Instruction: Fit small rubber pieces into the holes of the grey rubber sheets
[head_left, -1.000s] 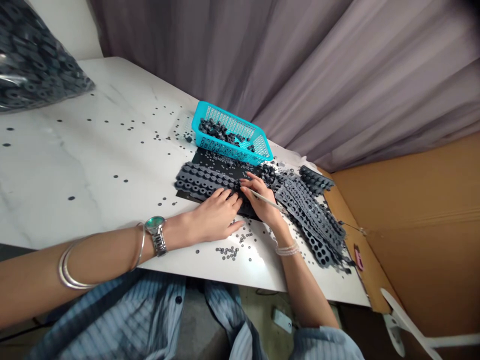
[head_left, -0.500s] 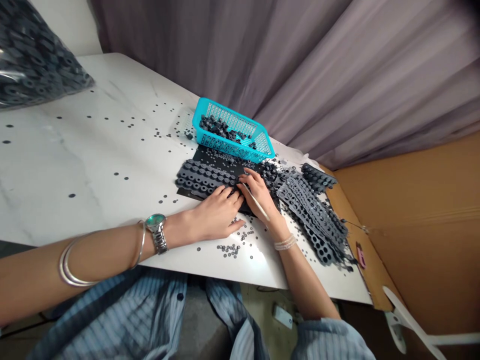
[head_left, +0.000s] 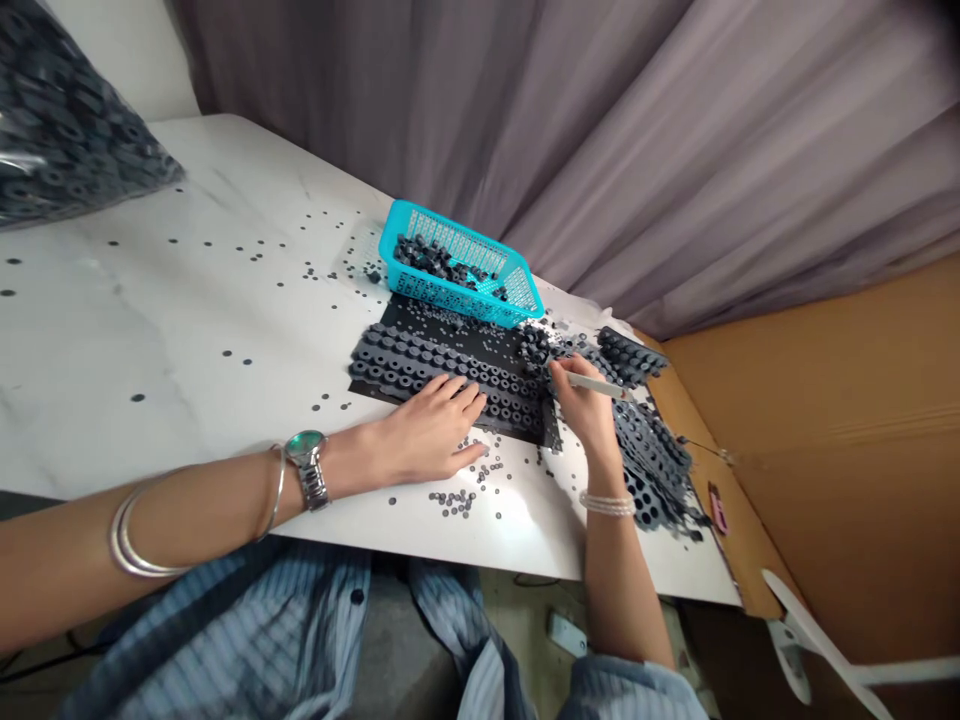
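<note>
On the desk [head_left: 225,425]: studded sheet [head_left: 442,357], atop black mat [head_left: 487,345], nearer than blue basket [head_left: 450,293]
Left hand [head_left: 427,432]: fingers unclenched, resting on the sheet's near edge
Right hand [head_left: 591,415]: fingers pinching a white tool [head_left: 598,385] (tip unclear) by the sheet's right end

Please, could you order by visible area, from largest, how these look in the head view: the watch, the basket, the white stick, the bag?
Bag, though the picture edge cuts it
Basket
Watch
White stick, similar to the watch in length but thinner
</note>
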